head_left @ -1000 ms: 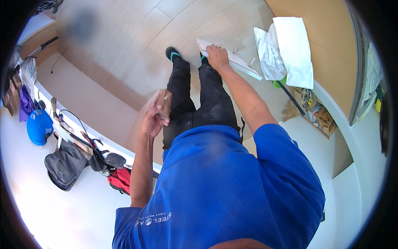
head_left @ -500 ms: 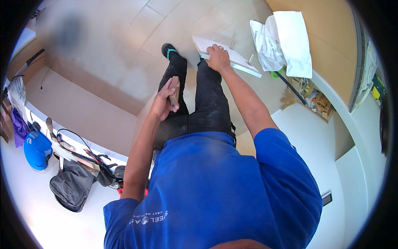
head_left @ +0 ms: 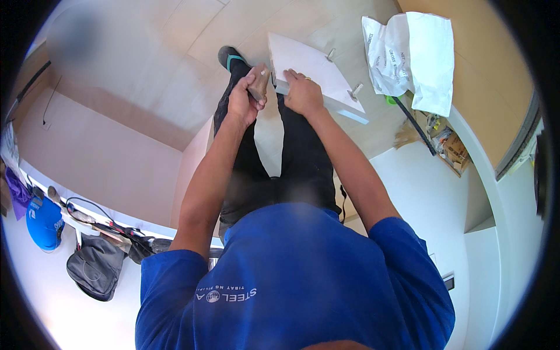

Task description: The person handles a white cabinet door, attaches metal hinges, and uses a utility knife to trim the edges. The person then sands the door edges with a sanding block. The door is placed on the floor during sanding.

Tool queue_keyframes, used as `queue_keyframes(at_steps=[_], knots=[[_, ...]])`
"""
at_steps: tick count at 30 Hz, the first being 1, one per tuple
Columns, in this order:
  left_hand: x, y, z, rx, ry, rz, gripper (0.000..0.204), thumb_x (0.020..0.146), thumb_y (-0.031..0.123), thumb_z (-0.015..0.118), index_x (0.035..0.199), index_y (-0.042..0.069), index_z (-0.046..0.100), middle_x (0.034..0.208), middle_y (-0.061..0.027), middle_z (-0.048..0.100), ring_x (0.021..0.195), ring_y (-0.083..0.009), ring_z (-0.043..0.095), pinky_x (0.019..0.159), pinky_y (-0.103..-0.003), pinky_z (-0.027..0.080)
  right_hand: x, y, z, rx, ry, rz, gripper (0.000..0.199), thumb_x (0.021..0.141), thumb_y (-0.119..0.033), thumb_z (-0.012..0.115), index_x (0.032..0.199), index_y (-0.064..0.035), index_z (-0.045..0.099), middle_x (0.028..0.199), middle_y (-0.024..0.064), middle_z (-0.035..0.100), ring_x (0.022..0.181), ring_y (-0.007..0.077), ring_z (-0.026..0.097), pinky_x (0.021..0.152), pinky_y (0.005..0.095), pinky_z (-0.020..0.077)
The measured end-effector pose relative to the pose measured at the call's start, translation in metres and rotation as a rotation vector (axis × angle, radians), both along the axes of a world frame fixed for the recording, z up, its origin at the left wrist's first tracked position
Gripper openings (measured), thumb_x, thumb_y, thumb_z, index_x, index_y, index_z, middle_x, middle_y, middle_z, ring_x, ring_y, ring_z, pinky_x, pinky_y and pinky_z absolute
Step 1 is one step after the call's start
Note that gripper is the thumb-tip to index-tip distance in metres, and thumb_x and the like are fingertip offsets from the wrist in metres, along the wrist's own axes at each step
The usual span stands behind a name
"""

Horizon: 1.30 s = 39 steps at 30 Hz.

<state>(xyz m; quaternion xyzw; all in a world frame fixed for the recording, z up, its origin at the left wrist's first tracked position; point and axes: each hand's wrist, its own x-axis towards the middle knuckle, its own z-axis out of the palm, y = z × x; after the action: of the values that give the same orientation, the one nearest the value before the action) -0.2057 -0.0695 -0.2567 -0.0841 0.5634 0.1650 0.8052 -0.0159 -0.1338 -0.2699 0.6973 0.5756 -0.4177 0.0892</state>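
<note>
Purple cloth (head_left: 18, 192) lies far to the left of the white panel (head_left: 318, 67), and blue headgear (head_left: 44, 223) is over on that side of it too. Also well left of the panel, a dark backpack (head_left: 96, 265) rests; nothing inside it shows, so I can't tell what it carries. Coming closer, a sandal (head_left: 232, 58) with a teal strap is planted on the floor just left of the panel, likely part of a braced stance. From where I stand the hands are apart, each with its own load. The left hand (head_left: 242, 105) is curled round a brown block (head_left: 259, 83) beside the panel's left end; whether block and panel touch I can't say. It seems gripped by its sides so that one face is free. The right hand (head_left: 304, 94) is clamped over the panel's near edge, fingers laid on the white face, presumably to steady it at that slant. Two metal fittings (head_left: 356, 91) stick out towards the panel's right side, clear of the fingers. Near the panel on its right lies a white sack (head_left: 430, 58), its contents hidden. Farther right of the panel, a wooden box (head_left: 458, 172) holds a brown carton (head_left: 454, 147) among mixed clutter, probably gathered there to be out from underfoot
</note>
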Motion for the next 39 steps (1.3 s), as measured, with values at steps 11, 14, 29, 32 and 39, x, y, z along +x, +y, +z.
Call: queue_keyframes(at_steps=[11,14,29,32,39], knots=[[0.002,0.001,-0.011,-0.006,0.028,-0.03,0.05,0.103,0.034,0.043,0.147,0.013,0.056,0.089,-0.0128,0.062,0.058,-0.0196,0.053,0.047,-0.028,0.038,-0.01,-0.026,-0.005,-0.047,0.17,-0.076,0.079,0.082,-0.026,0.079,0.154,-0.0108,0.05,0.158,0.0157,0.051,0.146,0.0348,0.049,0.116,0.053,0.0424],[-0.009,0.002,-0.014,-0.026,-0.159,0.005,0.06,0.101,0.037,0.047,0.156,0.014,0.049,0.096,-0.0125,0.066,0.054,-0.0185,0.052,0.046,-0.026,0.037,0.006,-0.021,-0.012,0.098,0.539,-0.311,0.078,0.084,-0.03,0.082,0.154,-0.0123,0.052,0.156,0.0161,0.052,0.146,0.0333,0.049,0.118,0.0475,0.0412],[-0.004,0.023,-0.001,-0.082,-0.352,-0.018,0.043,0.099,0.041,0.053,0.126,0.008,0.061,0.085,-0.0145,0.065,0.047,-0.0153,0.052,0.039,-0.024,0.039,0.016,0.068,-0.003,0.214,0.871,-0.457,0.009,0.088,-0.016,0.079,0.093,-0.0096,0.082,0.109,0.0053,0.075,0.1,0.0253,0.07,0.092,0.0374,0.0548],[-0.003,0.02,0.001,-0.088,-0.381,0.006,0.042,0.101,0.041,0.054,0.117,0.003,0.061,0.087,-0.0153,0.062,0.05,-0.0147,0.052,0.04,-0.022,0.041,0.017,0.067,-0.001,0.299,0.827,-0.406,0.011,0.092,-0.017,0.078,0.097,-0.007,0.078,0.102,0.0056,0.074,0.092,0.0238,0.071,0.086,0.0361,0.0583],[-0.004,0.006,0.003,-0.116,-0.547,0.249,0.054,0.103,0.043,0.052,0.131,-0.004,0.055,0.089,-0.0181,0.059,0.051,-0.0154,0.051,0.04,-0.025,0.042,0.053,0.062,-0.034,0.149,0.799,-1.42,0.018,0.102,-0.021,0.072,0.112,-0.0062,0.069,0.107,0.0062,0.071,0.093,0.0213,0.073,0.084,0.0346,0.0601]])
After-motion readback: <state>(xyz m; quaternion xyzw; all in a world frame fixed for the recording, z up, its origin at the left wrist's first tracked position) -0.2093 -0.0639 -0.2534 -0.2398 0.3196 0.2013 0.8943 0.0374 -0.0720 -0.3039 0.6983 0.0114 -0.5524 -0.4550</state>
